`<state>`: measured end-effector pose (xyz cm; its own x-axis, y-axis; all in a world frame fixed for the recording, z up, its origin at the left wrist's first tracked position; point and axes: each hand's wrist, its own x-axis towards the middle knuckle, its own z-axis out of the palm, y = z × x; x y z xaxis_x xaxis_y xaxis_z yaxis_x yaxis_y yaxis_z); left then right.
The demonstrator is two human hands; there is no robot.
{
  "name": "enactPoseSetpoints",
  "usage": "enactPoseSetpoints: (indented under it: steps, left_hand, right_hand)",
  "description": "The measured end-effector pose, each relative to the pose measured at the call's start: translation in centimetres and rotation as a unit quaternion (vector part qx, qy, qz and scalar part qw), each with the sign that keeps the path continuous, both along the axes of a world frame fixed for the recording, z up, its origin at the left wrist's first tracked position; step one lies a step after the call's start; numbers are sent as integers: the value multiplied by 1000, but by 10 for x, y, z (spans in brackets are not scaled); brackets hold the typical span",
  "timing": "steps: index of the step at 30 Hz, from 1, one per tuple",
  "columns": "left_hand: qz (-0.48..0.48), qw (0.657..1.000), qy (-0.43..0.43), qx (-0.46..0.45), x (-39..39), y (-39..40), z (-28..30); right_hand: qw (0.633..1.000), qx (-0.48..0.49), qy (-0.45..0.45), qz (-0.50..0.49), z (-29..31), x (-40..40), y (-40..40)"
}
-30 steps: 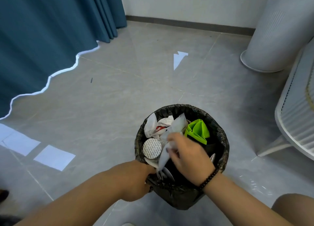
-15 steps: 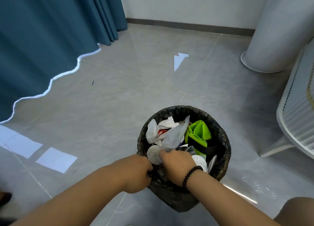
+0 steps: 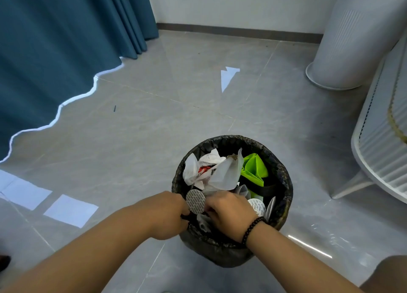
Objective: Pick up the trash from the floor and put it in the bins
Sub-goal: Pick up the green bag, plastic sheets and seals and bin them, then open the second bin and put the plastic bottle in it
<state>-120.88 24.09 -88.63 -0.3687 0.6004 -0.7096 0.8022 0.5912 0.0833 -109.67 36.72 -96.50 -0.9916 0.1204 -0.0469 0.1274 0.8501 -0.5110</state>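
Observation:
A round bin point(image 3: 284, 178) lined with a black bag stands on the floor in front of me. It is filled with crumpled white paper point(image 3: 198, 169), a clear plastic wrapper point(image 3: 226, 173), green folded material point(image 3: 253, 169) and round foil lids point(image 3: 195, 201). My left hand point(image 3: 165, 215) grips the bag's near rim on the left. My right hand point(image 3: 229, 211), with a dark bead bracelet on the wrist, is closed on the bag's near edge beside the wrapper; its fingertips are hidden.
Blue curtains point(image 3: 55, 50) hang at the left. A tall white ribbed cylinder point(image 3: 356, 39) stands at the back right. A white ribbed chair point(image 3: 385, 149) stands close on the right. Bright light patches point(image 3: 70, 210) lie on the grey tiled floor.
My right hand has come down from pressing the white wrapper in the bin's middle to the near rim, beside my left hand. The wrapper now stands up freely.

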Motion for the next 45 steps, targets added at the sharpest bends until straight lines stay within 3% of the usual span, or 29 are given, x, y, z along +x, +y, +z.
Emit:
enactPoseSetpoints:
  steps: [3, 6, 7, 9, 11, 13, 14, 17, 20, 22, 29, 35, 41, 43, 45]
  left_hand:
    - [-10, 999, 29, -12, 7, 7, 2]
    - [-9, 998, 38, -40, 16, 15, 3]
    - [-6, 998, 36, -48, 18, 17, 3]
    - [-6, 997, 43, -60, 22, 22, 3]
    - [3, 997, 54, -57, 24, 28, 2]
    - [22, 998, 50, -27, 25, 33, 3]
    - [31, 999, 42, -4, 26, 37, 3]
    - [74, 991, 28, 105, 23, 44, -5]
    - [170, 953, 29, 249, 8, 54, -22]
    - [253, 922, 8, 294, -9, 63, -35]
    - [318, 933, 10, 167, -62, 106, -46]
    - [329, 930, 1, 163, -65, 111, -51]
    - [382, 900, -68, 199, -63, 107, -45]
    - [430, 866, -80, 242, -63, 92, -43]
    - [533, 784, -74, 308, -64, 78, -38]
  right_hand:
    - [995, -12, 90, -43, 9, 8, 1]
    - [950, 0, 218, -223, 26, 34, 14]
    - [933, 4, 217, -286, 31, 46, 20]
    - [901, -18, 126, -414, 35, 70, 32]
    - [827, -203, 5, -524, 31, 80, 41]
    - [688, -448, -56, -568, 27, 75, 46]
    - [662, -476, -67, -576, 25, 72, 49]
    - [735, -328, -75, -589, 24, 56, 60]
    - [743, -284, -68, -602, 25, 40, 68]
    - [740, -283, -57, -608, 22, 27, 72]
    - [749, -285, -53, -596, 14, -4, 75]
    - [727, -295, -79, -615, 16, -13, 77]
    - [704, -316, -96, -629, 21, -20, 77]
    - [663, -387, -80, -635, 24, -21, 76]
    - [576, -517, -41, -632, 29, -16, 75]
